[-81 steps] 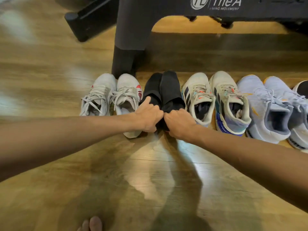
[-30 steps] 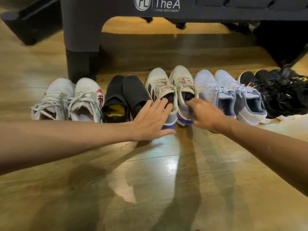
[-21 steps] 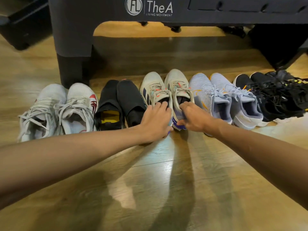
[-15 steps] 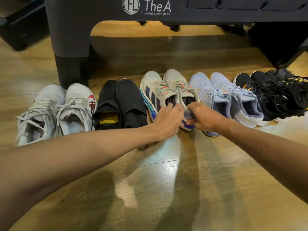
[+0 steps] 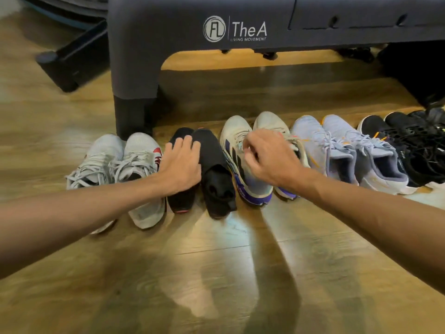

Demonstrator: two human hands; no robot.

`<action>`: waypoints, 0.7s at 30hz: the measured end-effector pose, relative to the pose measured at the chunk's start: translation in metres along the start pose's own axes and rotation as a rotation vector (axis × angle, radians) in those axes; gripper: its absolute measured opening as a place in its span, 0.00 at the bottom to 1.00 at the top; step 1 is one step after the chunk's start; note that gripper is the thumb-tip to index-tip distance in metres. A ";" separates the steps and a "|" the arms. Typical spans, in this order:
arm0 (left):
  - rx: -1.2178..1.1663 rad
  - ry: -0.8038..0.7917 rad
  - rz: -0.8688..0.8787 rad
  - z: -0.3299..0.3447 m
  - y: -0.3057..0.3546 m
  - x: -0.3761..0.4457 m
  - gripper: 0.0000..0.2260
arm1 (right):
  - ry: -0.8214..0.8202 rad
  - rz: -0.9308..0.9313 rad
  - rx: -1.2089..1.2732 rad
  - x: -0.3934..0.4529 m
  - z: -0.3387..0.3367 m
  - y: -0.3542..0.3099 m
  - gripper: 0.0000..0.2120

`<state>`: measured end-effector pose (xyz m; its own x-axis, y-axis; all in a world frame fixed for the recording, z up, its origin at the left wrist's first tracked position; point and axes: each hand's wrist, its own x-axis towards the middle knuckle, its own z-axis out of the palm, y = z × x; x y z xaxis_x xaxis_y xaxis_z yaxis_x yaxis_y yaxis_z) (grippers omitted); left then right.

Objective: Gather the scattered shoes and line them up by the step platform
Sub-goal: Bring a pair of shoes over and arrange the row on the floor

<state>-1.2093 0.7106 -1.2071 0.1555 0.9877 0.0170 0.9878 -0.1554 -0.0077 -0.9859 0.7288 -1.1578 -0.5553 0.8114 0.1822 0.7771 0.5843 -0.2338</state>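
Shoes: we see five pairs in one row across the middle of the frame, toes toward the step platform (image 5: 192,51) above
Left hand (image 5: 181,166): fingers straight, palm resting flat on the left black slip-on (image 5: 179,201); nothing gripped
Right hand (image 5: 269,160): fingers curled over the cream striped pair (image 5: 237,141); we judge it pinches the laces, though the contact is partly hidden
Position relative to grip: slip-on lies under the left palm; cream pair lies under and just ahead of the right hand
Risk, slip-on: soft upper may fold under a flat push, so the shoe skews against the white trainers (image 5: 142,169) touching it
Risk, cream pair: a lace-only pull may tip a shoe onto the lilac pair (image 5: 337,150) beside it
Heels: we judge the line uneven at the lower edge of the row
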 end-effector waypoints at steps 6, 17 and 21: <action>-0.086 -0.401 -0.259 0.013 -0.021 0.018 0.30 | -0.393 0.033 -0.030 0.029 0.057 -0.074 0.21; 0.308 -0.469 -0.126 0.042 -0.030 0.028 0.34 | -0.729 0.421 -0.009 0.088 0.111 -0.044 0.39; 0.408 -0.469 -0.101 0.045 -0.030 0.022 0.37 | -0.769 0.519 -0.020 0.099 0.122 -0.057 0.38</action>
<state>-1.2356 0.7374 -1.2517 -0.0492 0.9143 -0.4021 0.9017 -0.1326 -0.4116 -1.1216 0.7774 -1.2433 -0.1745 0.7602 -0.6259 0.9843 0.1513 -0.0906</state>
